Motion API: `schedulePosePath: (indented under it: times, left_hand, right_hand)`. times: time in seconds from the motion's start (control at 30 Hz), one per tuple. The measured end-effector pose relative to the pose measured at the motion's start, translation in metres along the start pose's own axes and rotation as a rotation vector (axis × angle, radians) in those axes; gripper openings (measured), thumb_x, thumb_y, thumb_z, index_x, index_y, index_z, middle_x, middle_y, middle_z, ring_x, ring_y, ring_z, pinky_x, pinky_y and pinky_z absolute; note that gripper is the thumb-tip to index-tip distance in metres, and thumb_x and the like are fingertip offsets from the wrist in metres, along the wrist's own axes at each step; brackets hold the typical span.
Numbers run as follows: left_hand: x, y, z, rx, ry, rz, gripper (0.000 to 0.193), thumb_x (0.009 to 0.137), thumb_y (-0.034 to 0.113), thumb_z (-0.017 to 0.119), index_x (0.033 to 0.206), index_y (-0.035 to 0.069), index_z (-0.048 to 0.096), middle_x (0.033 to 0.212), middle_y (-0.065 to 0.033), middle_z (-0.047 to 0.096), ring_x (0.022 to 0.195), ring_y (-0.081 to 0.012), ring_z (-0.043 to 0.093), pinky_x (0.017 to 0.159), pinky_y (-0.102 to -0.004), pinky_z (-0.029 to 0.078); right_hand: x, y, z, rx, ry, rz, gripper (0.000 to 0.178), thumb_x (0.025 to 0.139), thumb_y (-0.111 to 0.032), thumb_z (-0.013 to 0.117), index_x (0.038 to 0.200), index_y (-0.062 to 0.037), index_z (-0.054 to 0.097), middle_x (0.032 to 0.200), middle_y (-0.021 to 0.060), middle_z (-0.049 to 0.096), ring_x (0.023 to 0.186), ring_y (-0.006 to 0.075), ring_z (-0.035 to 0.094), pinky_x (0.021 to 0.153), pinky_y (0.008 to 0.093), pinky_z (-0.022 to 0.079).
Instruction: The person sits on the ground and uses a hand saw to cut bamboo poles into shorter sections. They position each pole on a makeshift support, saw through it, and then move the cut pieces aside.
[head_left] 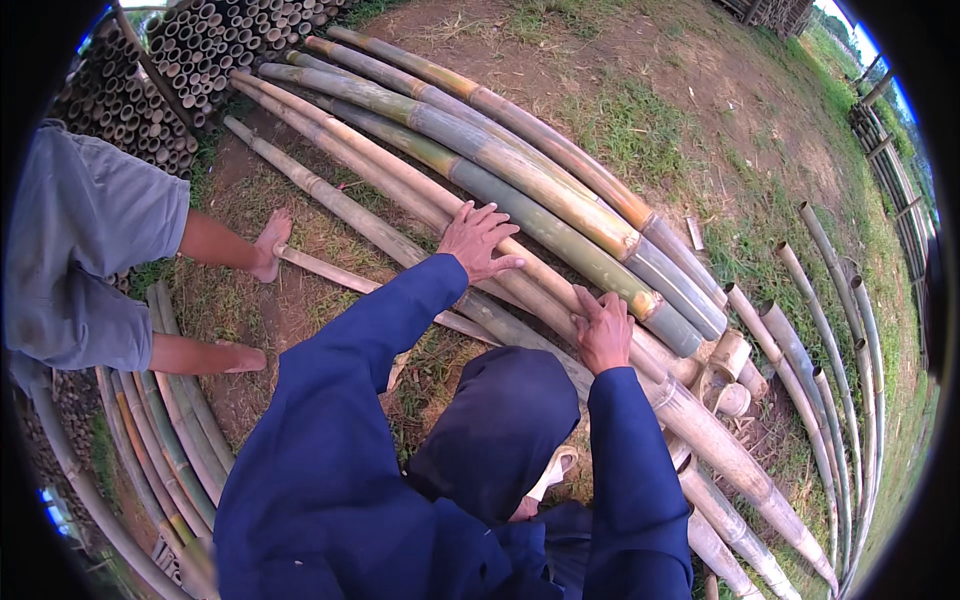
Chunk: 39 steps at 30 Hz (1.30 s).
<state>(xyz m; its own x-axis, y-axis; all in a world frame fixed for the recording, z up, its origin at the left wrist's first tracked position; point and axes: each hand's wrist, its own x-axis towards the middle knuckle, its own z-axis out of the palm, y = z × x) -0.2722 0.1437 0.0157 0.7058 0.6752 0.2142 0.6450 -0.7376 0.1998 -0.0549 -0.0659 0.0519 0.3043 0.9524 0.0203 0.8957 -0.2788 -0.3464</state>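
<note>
My left hand point(478, 240) lies on a long tan bamboo pole point(540, 272), fingers spread over it and thumb pointing right. Further along the same pole, my right hand point(604, 332) curls its fingers over the top. Both sleeves are dark blue. Just beyond my hands lie several thicker green and grey bamboo poles point(520, 208), side by side and slanting from far left to near right. A narrow bamboo strip point(335, 268) passes beneath my left forearm. Below and between my arms is a dark, rounded cloth-covered shape point(500, 430), probably my bent knee.
At left stands another person in grey shorts point(130, 230), one bare foot point(270, 245) beside the strip's end. Cut bamboo tubes point(240, 45) are stacked at far left. Short bamboo pieces point(722, 372) lie right of my right hand. More poles point(830, 380) lie at right and lower left.
</note>
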Motion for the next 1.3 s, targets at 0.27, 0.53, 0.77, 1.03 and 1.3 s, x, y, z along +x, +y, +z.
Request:
schedulePosePath:
  times: [0.27,0.53,0.77,1.03,1.3]
  left_hand:
    - [-0.002,0.007,-0.015,0.128,-0.221,0.138,0.112,0.069,0.075,0.079,0.154,0.010,0.045,0.156,-0.0147,0.045,0.149,-0.0342,0.037,0.122,-0.0587,0.024]
    - [0.024,-0.015,-0.021,0.187,-0.461,0.262,0.103,0.064,0.054,0.091,0.149,0.012,0.050,0.149,-0.0109,0.056,0.140,-0.0303,0.050,0.117,-0.0526,0.035]
    - [0.039,-0.013,-0.013,0.166,-0.444,0.361,0.083,0.058,0.044,0.091,0.128,0.009,0.062,0.119,-0.0113,0.064,0.118,-0.0304,0.060,0.107,-0.0454,0.044]
    - [0.030,0.050,0.010,0.046,-0.391,0.435,0.081,0.057,0.047,0.091,0.122,0.007,0.063,0.114,-0.0115,0.064,0.113,-0.0313,0.062,0.102,-0.0465,0.047]
    - [0.027,0.073,0.009,-0.030,-0.471,0.354,0.100,0.060,0.045,0.094,0.144,0.011,0.052,0.132,-0.0127,0.063,0.128,-0.0329,0.059,0.113,-0.0523,0.043]
  right_hand:
    - [-0.007,0.013,0.012,0.055,0.039,-0.044,0.065,0.079,-0.029,0.086,0.140,-0.0248,0.066,0.117,0.0080,0.054,0.113,0.0302,0.053,0.097,0.0504,0.040]
    - [-0.011,0.013,0.005,-0.220,-0.111,-0.081,0.103,0.069,-0.037,0.094,0.155,-0.0217,0.040,0.124,0.0155,0.061,0.119,0.0362,0.059,0.101,0.0514,0.045]
    - [-0.005,0.028,-0.005,-0.180,-0.198,-0.159,0.097,0.070,-0.033,0.092,0.152,-0.0173,0.042,0.115,0.0171,0.061,0.108,0.0388,0.064,0.093,0.0500,0.052]
    - [-0.046,0.078,-0.033,-0.171,-0.226,-0.122,0.099,0.068,-0.032,0.092,0.153,-0.0159,0.043,0.116,0.0175,0.062,0.107,0.0389,0.063,0.094,0.0494,0.052]
    - [-0.076,0.117,-0.042,0.014,0.074,-0.259,0.058,0.086,-0.033,0.081,0.138,-0.0121,0.063,0.106,0.0129,0.061,0.100,0.0336,0.061,0.090,0.0467,0.051]
